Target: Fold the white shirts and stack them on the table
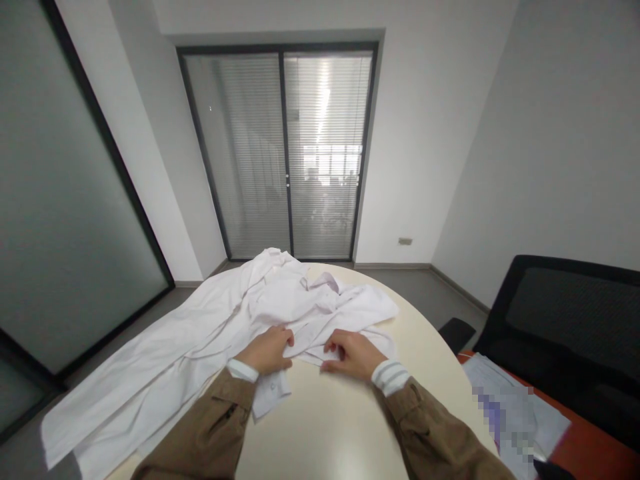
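White clothing lies rumpled over the far and left parts of the round tabletop, running past its left edge. 2 hands are at its near edge. The left hand rests on the fabric beside a buttoned cuff; whether its fingers pinch anything, I cannot tell. The right hand has thumb and forefinger curled, tips apart, by the cloth.

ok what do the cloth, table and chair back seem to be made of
Cloth: woven fabric, perhaps cotton or a blend; matte, with soft creases. Table: possibly laminate; smooth, cream, with a soft sheen where light reflects. Chair back: probably matte black mesh; the panel looks greyer than its border.
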`<state>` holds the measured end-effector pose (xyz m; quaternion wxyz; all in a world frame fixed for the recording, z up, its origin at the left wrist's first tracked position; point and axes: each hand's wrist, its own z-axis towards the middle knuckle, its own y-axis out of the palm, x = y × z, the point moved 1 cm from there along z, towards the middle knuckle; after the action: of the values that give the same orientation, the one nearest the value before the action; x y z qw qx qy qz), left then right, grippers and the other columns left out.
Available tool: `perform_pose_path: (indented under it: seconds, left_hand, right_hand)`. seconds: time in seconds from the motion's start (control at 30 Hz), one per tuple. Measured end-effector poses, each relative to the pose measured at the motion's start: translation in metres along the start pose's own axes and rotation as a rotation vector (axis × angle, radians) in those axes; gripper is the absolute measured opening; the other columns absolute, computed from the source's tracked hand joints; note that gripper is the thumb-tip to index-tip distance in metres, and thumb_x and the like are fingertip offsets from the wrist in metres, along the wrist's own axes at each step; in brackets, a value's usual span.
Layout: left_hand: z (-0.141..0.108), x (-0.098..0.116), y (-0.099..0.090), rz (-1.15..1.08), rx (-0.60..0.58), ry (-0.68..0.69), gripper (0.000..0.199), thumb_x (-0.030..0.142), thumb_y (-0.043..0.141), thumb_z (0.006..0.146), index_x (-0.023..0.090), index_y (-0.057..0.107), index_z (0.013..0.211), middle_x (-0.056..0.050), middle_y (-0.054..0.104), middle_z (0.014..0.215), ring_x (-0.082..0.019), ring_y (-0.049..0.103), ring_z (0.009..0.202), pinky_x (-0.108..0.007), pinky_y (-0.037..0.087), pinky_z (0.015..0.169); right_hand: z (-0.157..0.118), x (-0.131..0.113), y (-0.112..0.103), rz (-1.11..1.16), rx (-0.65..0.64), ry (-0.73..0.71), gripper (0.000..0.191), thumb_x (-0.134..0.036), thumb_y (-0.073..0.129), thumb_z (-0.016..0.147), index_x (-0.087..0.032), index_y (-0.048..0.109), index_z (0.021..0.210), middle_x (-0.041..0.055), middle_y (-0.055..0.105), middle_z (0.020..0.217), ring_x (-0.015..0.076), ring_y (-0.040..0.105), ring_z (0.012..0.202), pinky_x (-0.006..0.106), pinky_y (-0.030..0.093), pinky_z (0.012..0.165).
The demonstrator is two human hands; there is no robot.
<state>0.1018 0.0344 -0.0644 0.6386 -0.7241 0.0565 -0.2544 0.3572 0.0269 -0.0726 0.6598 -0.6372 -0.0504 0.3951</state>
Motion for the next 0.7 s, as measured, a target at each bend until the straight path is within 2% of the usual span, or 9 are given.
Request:
perform_pose_path:
  seconds: [0.1,0.2,0.3,0.37,0.4,0.5,0.6,0.7]
  left_hand:
    - [0.001,0.001,0.002,0.033,0.102,-0.015,0.013,0.021,0.06,0.08,0.021,0.065,0.093,-0.007,0.065,0.101,-0.023,0.062,0.094,-0.031,0.045,0.081]
    - [-0.002,0.008,0.0,0.027,0.29,-0.025,0.012,0.023,0.054,0.088,0.021,0.065,0.092,-0.006,0.066,0.095,-0.022,0.061,0.093,-0.03,0.043,0.08]
    - [-0.01,0.013,0.0,-0.05,0.427,-0.064,0.016,0.027,0.051,0.092,0.02,0.065,0.091,-0.005,0.066,0.086,-0.02,0.061,0.087,-0.029,0.043,0.079]
    - [-0.018,0.013,0.002,-0.141,0.411,-0.084,0.019,0.032,0.05,0.094,0.022,0.065,0.095,-0.003,0.067,0.082,-0.018,0.062,0.08,-0.027,0.044,0.075]
    - [-0.022,0.011,0.004,-0.181,0.375,-0.07,0.019,0.034,0.051,0.093,0.023,0.065,0.099,-0.002,0.068,0.083,-0.018,0.063,0.08,-0.027,0.045,0.075]
    - [-0.033,0.005,0.011,-0.235,0.254,0.036,0.024,0.037,0.06,0.086,0.024,0.064,0.107,-0.003,0.071,0.1,-0.02,0.065,0.094,-0.029,0.046,0.087]
    - [-0.039,-0.004,0.02,-0.268,0.161,0.108,0.036,0.037,0.067,0.079,0.023,0.063,0.113,-0.007,0.067,0.122,-0.023,0.06,0.114,-0.033,0.042,0.102]
    - [-0.038,-0.011,0.026,-0.31,0.105,0.136,0.049,0.035,0.07,0.075,0.021,0.06,0.121,-0.009,0.059,0.136,-0.024,0.053,0.126,-0.035,0.036,0.111]
  right_hand:
    - [0.001,-0.011,0.01,-0.041,-0.032,-0.031,0.023,-0.036,0.064,0.083,-0.022,0.072,0.101,0.0043,0.07,0.096,0.0171,0.063,0.082,0.025,0.042,0.072]
    - [0.001,-0.012,0.009,-0.072,-0.042,0.009,0.019,-0.021,0.058,0.08,-0.021,0.075,0.091,0.0039,0.072,0.091,0.0173,0.064,0.083,0.025,0.042,0.073]
    - [-0.006,-0.012,-0.003,0.01,-0.238,0.092,0.017,-0.022,0.069,0.067,-0.022,0.076,0.083,-0.0009,0.072,0.077,0.0153,0.063,0.071,0.022,0.041,0.063]
    - [-0.013,-0.015,-0.011,0.047,-0.387,0.188,0.013,-0.03,0.072,0.065,-0.021,0.076,0.074,-0.0021,0.069,0.065,0.0143,0.061,0.061,0.022,0.039,0.056]
    - [-0.016,-0.017,-0.014,0.032,-0.415,0.229,0.014,-0.034,0.071,0.067,-0.021,0.075,0.069,-0.0017,0.067,0.06,0.0142,0.059,0.057,0.022,0.038,0.054]
    - [-0.018,-0.031,-0.016,-0.083,-0.313,0.219,0.027,-0.045,0.068,0.073,-0.02,0.073,0.063,0.0005,0.065,0.056,0.0152,0.058,0.056,0.025,0.038,0.056]
    - [-0.012,-0.044,-0.007,-0.077,-0.247,0.064,0.029,-0.049,0.076,0.067,-0.023,0.074,0.078,0.0008,0.07,0.071,0.0171,0.062,0.066,0.025,0.04,0.062]
    - [-0.006,-0.048,0.003,-0.042,-0.198,-0.041,0.037,-0.04,0.077,0.069,-0.025,0.072,0.103,0.0032,0.072,0.094,0.0194,0.065,0.08,0.025,0.043,0.069]
